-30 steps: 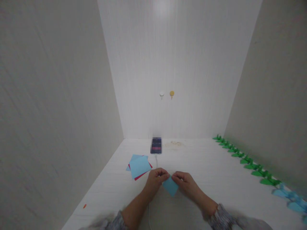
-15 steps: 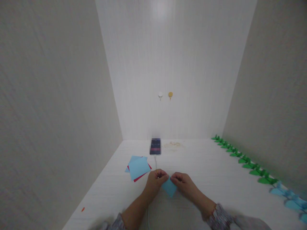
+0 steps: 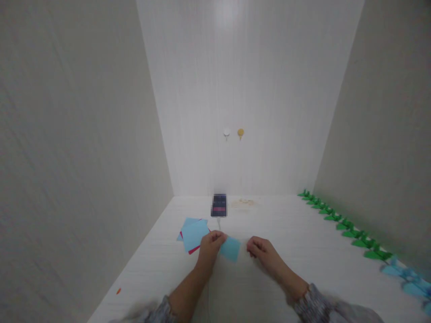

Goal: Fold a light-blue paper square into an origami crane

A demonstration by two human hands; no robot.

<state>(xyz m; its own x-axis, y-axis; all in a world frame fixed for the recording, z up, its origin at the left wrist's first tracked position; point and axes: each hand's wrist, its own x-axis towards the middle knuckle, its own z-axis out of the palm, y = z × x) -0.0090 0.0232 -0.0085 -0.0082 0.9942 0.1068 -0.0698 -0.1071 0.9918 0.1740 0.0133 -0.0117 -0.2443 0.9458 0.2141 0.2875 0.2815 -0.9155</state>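
A small light-blue square of paper (image 3: 230, 249) hangs from my left hand (image 3: 212, 244), pinched between thumb and fingers near its upper left corner. My right hand (image 3: 261, 248) is apart from the paper, a little to its right, with the fingers curled in; nothing shows in them. Just left of my left hand lies a loose stack of blue and red paper sheets (image 3: 195, 234), a blue one on top. My left hand covers part of the stack's right edge.
A phone (image 3: 219, 205) with a white cable stands at the back. Folded green paper pieces (image 3: 350, 232) and blue paper pieces (image 3: 412, 285) line the right side. Two hooks (image 3: 240, 133) are on the back wall. An orange scrap (image 3: 118, 291) lies front left.
My right hand has let go of the blue paper and moved slightly right. My left hand has shifted left and up with the paper, which has turned from a diamond to a squarer position.
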